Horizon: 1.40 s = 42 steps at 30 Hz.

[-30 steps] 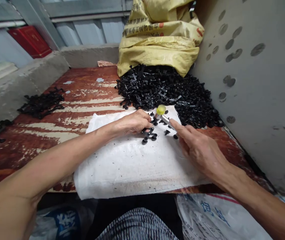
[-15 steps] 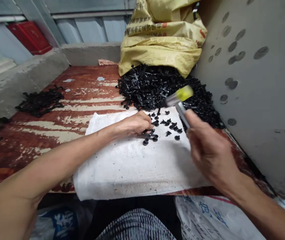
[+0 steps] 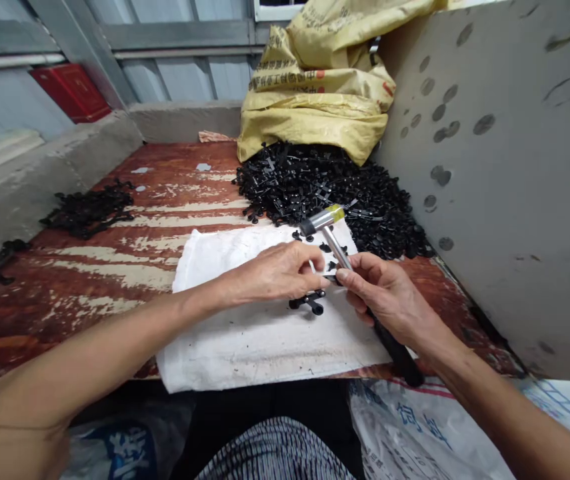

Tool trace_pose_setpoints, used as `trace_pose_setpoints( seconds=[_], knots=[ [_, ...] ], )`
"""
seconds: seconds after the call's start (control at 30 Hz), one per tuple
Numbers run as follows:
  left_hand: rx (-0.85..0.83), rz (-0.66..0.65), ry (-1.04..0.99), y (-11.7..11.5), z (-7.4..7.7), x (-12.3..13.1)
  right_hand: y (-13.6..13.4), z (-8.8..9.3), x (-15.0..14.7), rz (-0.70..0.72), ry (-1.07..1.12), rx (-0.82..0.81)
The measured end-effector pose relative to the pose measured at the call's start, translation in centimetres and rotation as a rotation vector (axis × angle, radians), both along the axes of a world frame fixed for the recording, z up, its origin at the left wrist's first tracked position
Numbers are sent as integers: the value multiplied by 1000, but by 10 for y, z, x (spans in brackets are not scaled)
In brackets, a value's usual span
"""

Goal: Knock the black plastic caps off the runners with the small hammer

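Note:
My right hand [image 3: 389, 297] grips a small hammer [image 3: 332, 233] by its shaft; its head has a yellow face and a black face and hangs over the far edge of a white cloth [image 3: 245, 333]. My left hand [image 3: 285, 270] is closed in a pinch on a black plastic sprue [image 3: 309, 301] that rests on the cloth, fingertips almost touching my right thumb. Several small black caps [image 3: 309, 235] lie loose on the cloth beyond both hands.
A big heap of black plastic parts [image 3: 329, 190] spills from a yellow sack [image 3: 319, 93] at the back. A grey board [image 3: 505, 173] walls the right side. A smaller pile of black scraps [image 3: 89, 210] lies at the left on the worn red table [image 3: 115, 267].
The hammer swung up and to the right, then came back down and in. My left hand shifted nearer with the sprue, and both hands now meet over the cloth.

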<state>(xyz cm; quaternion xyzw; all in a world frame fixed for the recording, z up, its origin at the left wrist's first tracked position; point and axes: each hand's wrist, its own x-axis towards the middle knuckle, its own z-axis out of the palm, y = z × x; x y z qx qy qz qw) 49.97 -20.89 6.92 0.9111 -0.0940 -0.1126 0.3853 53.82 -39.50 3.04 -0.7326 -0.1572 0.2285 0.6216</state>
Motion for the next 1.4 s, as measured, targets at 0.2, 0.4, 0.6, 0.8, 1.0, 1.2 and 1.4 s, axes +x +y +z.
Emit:
trace_pose_setpoints(
  seconds=[0.2, 0.4, 0.6, 0.8, 1.0, 1.2, 1.4],
  knots=[
    [-8, 295, -41, 7, -12, -27, -10, -8, -20, -210, 39, 126],
    [-270, 215, 146, -12, -25, -26, -7, -13, -31, -134, -4, 71],
    [-374, 234, 297, -20, -21, -16, -33, -12, -26, -93, -158, -115],
    [-385, 70, 404, -23, -19, 2, -64, -20, -22, -225, -163, -178],
    [-367, 12, 405, -29, -27, 28, -67, -34, -28, -281, -12, -55],
    [-349, 7, 435, -30, -29, 36, -69, -34, -27, -283, 86, 49],
    [-381, 31, 480, -32, -27, 36, -70, -33, -26, -285, 56, 88]
  ],
)
